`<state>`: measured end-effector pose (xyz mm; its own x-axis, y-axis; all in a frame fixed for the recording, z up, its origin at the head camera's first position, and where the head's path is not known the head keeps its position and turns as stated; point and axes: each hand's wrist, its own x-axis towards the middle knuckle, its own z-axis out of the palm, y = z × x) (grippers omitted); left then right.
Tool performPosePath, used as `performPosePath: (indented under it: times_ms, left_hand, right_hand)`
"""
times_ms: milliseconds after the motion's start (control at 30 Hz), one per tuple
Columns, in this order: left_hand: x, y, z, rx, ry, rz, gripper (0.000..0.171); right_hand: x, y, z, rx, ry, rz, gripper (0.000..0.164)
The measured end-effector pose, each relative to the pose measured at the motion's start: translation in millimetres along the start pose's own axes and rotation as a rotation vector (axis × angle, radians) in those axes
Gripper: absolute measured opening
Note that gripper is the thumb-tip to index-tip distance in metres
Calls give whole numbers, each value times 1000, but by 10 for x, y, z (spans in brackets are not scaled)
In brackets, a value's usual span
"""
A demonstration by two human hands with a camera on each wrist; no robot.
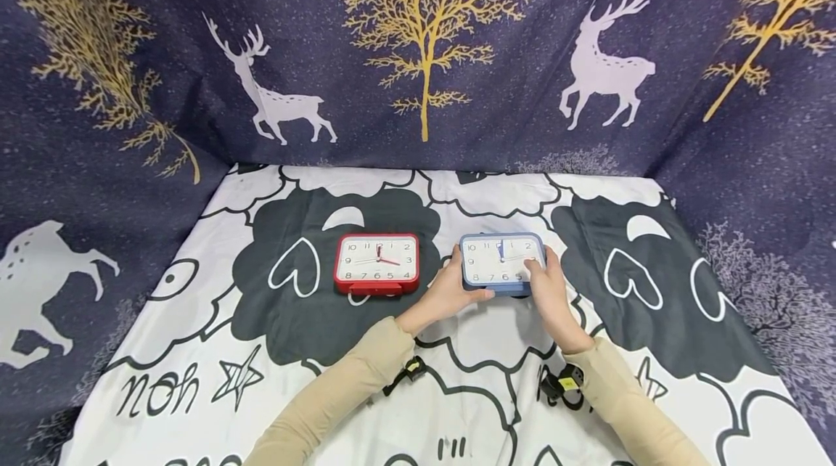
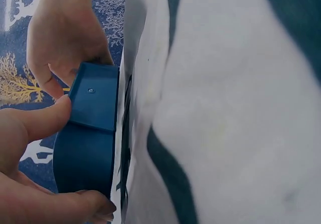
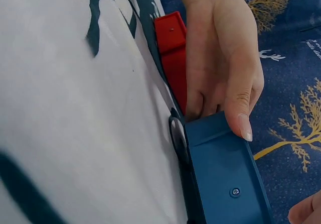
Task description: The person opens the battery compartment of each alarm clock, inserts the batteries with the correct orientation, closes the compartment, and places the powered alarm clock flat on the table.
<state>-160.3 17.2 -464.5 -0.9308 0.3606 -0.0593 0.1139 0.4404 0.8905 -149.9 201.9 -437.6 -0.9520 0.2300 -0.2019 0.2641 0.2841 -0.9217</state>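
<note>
A blue alarm clock (image 1: 486,266) with a white face stands on the patterned cloth, held from both sides. My left hand (image 1: 447,290) grips its left end, the thumb along the lower front edge. At the right end my right hand (image 1: 554,299) holds it, with the thumb over the face near the 3 and fingers at the side. The left wrist view shows the underside of the blue clock (image 2: 85,148) between the fingers of my left hand (image 2: 35,133). In the right wrist view only part of my right hand (image 3: 307,211) shows, at the lower corner.
A red alarm clock (image 1: 376,288) stands to the left of the blue one, with a gap between them. The black-and-white cloth (image 1: 483,393) covers the surface. Behind hangs a dark blue curtain (image 1: 509,125) with deer and gold trees.
</note>
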Motion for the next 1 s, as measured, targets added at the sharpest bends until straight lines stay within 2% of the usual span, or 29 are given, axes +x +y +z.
performPosePath:
  times_ms: [300, 1000]
  left_hand:
    - [19, 7, 24, 17, 16, -36, 111]
    - [27, 58, 56, 6, 27, -125, 109]
  right_hand:
    - [17, 77, 45, 45, 6, 17, 62]
    - [77, 143, 66, 18, -23, 44, 67]
